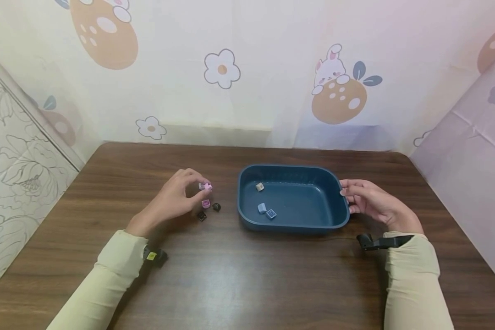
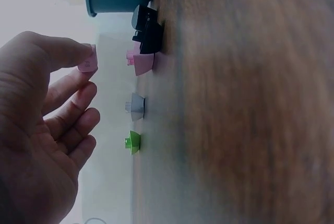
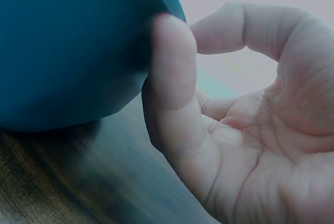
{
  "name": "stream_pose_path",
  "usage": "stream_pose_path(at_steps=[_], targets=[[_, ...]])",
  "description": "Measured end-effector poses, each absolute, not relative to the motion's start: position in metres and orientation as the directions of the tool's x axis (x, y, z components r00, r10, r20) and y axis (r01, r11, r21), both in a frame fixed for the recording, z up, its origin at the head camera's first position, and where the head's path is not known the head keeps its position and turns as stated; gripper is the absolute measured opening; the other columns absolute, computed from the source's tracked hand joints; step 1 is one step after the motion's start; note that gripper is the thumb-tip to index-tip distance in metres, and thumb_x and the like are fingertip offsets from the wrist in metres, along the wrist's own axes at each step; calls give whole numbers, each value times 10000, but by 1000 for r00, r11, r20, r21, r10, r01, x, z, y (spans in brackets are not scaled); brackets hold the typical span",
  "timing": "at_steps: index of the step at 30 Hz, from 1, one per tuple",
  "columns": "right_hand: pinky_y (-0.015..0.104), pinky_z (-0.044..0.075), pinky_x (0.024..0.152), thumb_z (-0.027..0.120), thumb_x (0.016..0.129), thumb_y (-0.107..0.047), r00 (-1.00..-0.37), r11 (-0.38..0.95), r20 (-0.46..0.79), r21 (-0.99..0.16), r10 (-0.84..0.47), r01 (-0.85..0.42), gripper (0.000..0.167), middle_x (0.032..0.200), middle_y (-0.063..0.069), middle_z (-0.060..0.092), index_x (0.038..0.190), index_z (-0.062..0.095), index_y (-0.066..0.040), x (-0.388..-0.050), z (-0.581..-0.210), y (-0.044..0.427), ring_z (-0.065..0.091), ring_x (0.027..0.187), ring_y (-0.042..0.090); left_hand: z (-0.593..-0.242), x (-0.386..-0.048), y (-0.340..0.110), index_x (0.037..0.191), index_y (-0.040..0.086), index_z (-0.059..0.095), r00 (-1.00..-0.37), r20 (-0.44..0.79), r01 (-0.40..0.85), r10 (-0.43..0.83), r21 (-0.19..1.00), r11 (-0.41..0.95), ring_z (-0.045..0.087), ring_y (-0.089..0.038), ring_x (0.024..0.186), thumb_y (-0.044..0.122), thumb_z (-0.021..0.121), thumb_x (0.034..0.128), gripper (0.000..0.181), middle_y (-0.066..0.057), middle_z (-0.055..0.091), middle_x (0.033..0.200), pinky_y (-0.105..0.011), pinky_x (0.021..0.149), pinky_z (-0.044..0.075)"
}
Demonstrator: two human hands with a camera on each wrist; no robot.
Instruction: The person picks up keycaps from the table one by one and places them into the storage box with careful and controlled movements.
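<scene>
Between the thumb and fingers of my left hand is a pink keycap, held above the table. Another pink keycap and two black keycaps lie just below that hand. In the left wrist view a grey keycap and a green keycap also lie on the table. My right hand pinches the right rim of a dark blue basin. Inside the basin are a cream keycap, a light blue keycap and a blue keycap.
The brown wooden table reaches back to a patterned cloth hanging behind it. More patterned cloth stands along the left and right sides. The basin sits right of the loose keycaps.
</scene>
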State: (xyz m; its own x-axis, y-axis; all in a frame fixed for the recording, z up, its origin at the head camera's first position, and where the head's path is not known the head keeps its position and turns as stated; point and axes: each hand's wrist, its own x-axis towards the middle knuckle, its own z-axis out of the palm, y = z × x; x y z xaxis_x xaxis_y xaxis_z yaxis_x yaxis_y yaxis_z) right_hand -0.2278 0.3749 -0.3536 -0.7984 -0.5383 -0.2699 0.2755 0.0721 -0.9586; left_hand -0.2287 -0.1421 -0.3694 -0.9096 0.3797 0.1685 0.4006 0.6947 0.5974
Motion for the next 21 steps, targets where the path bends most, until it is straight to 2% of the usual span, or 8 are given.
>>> stream_pose_path(at_steps=[21], targets=[[292,656,773,427,1101,-34,-817,101,-284,-957,-501,271,306,1018,-8,793,1228,678,-155,-228,-356,377,771,889,102,-367,-230,-132,1169,201,773,-905,174,410,387,594,692,570,-238,1224,319,756,979,224,5,700,1190,-545,1080,489]])
